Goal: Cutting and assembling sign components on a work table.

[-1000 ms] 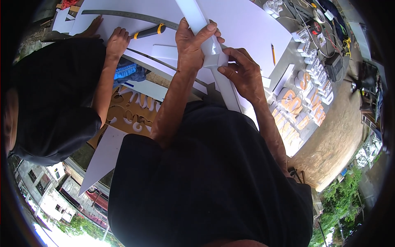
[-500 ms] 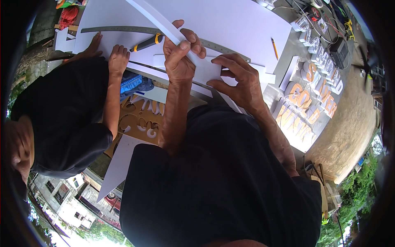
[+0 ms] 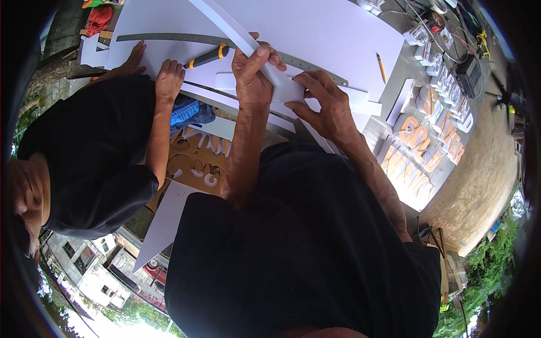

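My left hand [image 3: 252, 81] is closed around a long, narrow white plastic-looking strip [image 3: 228, 29], its thumb lying along the near face. From this grip the strip slants up and left, past the top edge of view. At its lower, broader end, my right hand [image 3: 331, 108] pinches the edge between thumb and fingers. Beneath the hands lie a large white sheet [image 3: 327, 31] and a steel ruler [image 3: 169, 38], partly covered by my left hand. A yellow-and-black utility knife [image 3: 207, 57] rests left of my left hand.
A person in black [image 3: 93, 155] works at my left, both hands on the sheet's edge. Orange and white cut-out letters [image 3: 431, 127] stand on the right, near a pencil [image 3: 381, 67] and a black power box [image 3: 469, 76] with cables. Red cord [image 3: 100, 18] lies far left.
My left fingers have drawn in closer around the strip, and its thumb sits higher. My right hand has risen slightly, still pinching the lower end. The whole view has shifted a little.
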The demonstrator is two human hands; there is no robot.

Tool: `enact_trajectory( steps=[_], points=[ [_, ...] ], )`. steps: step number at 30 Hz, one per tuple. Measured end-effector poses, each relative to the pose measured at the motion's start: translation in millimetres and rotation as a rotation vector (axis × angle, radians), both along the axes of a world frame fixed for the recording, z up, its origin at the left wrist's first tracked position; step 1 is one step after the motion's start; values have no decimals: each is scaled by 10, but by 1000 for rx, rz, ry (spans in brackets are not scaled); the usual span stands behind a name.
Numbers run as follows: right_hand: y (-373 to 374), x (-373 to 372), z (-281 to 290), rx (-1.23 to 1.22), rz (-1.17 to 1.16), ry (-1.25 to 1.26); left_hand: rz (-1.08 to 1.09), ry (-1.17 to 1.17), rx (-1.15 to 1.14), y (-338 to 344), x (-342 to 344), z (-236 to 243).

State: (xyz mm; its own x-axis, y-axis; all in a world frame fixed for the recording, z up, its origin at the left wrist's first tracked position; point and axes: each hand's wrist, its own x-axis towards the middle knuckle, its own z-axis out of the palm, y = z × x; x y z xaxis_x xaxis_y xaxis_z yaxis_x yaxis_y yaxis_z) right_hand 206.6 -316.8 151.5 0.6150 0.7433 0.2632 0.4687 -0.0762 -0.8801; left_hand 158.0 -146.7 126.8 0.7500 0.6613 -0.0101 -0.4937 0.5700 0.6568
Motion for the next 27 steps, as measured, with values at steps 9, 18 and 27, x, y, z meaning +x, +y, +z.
enact_trajectory(
  steps=[9, 18, 27],
  points=[
    [85, 244, -120, -105, 134, 136, 35, 93, -143, 68, 51, -187],
    [85, 327, -140, -279, 181, 347, 78, 244, -139, 7, 29, -318],
    [133, 315, -206, -224, 221, 117, 61, 243, -149, 49, 7, -274]
  ],
)
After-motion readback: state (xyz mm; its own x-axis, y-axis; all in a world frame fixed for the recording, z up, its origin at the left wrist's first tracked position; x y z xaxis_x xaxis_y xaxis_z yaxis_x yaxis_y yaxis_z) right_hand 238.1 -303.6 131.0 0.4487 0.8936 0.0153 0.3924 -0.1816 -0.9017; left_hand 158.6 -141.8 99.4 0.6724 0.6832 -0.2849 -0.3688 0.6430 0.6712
